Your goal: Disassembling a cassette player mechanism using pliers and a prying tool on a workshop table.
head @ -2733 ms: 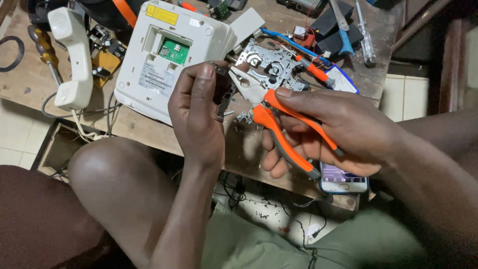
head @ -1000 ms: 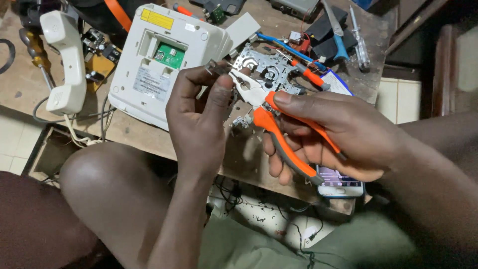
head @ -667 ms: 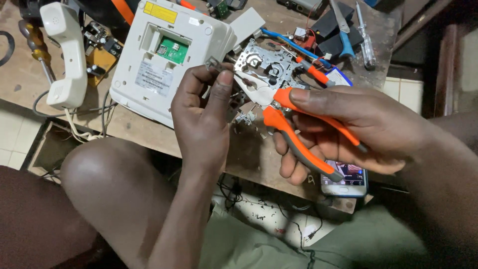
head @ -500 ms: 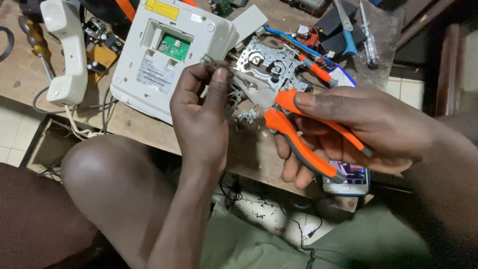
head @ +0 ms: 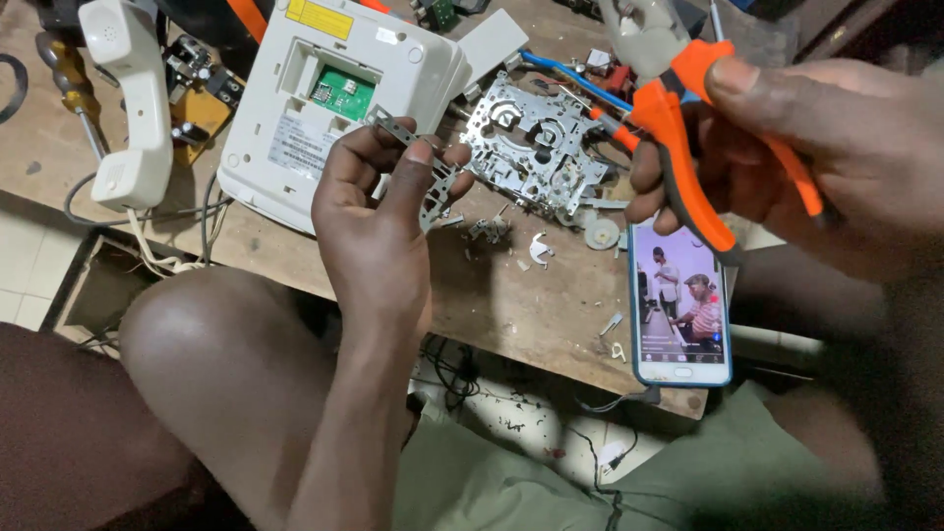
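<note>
Pliers (head: 678,108) lifted away, clenched in right hand (head: 787,147), left hand (head: 379,211) pinching metal strip (head: 433,182), phone (head: 680,300) and metal chassis (head: 536,147) uncovered on workbench (head: 511,305).

The right hand (head: 787,138) lifted the orange-handled pliers (head: 688,108) up and away from the left hand (head: 379,216), so the two came well apart where they had been working close together. The thin metal strip (head: 428,172) came free of the plier tips and was left pinched in the left fingers. With the right hand raised, the smartphone (head: 678,305) lay fully uncovered on the workbench (head: 521,315).
</note>
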